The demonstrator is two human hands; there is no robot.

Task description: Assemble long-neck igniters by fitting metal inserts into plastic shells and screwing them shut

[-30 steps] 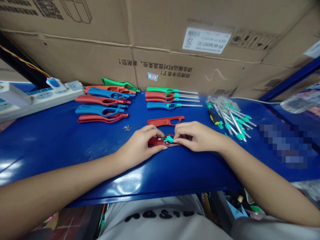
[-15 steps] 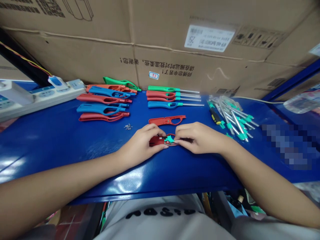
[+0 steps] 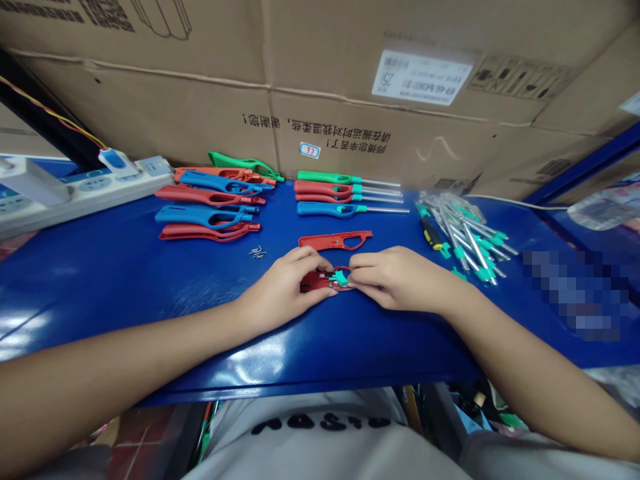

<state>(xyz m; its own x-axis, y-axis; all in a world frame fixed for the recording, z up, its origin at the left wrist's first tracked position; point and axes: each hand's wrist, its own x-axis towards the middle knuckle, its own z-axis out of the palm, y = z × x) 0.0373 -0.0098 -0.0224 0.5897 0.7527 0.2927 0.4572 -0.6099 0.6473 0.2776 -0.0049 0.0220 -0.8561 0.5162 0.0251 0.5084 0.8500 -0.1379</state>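
Between my hands lies a red lighter casing half (image 3: 311, 281), with a green trigger piece (image 3: 341, 277) in its opening. My left hand (image 3: 290, 279) grips the casing's left part, thumb on the near edge and fingers on the far edge. The fingers of my right hand (image 3: 387, 277) are pinched together at the casing's right end, beside the green piece; their tips hide what they touch. Just beyond, another red casing half (image 3: 320, 241) lies flat. Small screws (image 3: 257, 252) are scattered to the left of it.
Casings (image 3: 200, 216) in red, blue, orange and green lie at the back left, near a power strip (image 3: 85, 193). Assembled lighters (image 3: 327, 209) lie at the back centre. Metal tubes with green parts (image 3: 473, 240) and a screwdriver (image 3: 430, 230) are on the right. A cardboard box (image 3: 200, 107) stands behind.
The fingers of my right hand have closed up a little more and shifted slightly at the casing's right end. My left hand keeps its hold.
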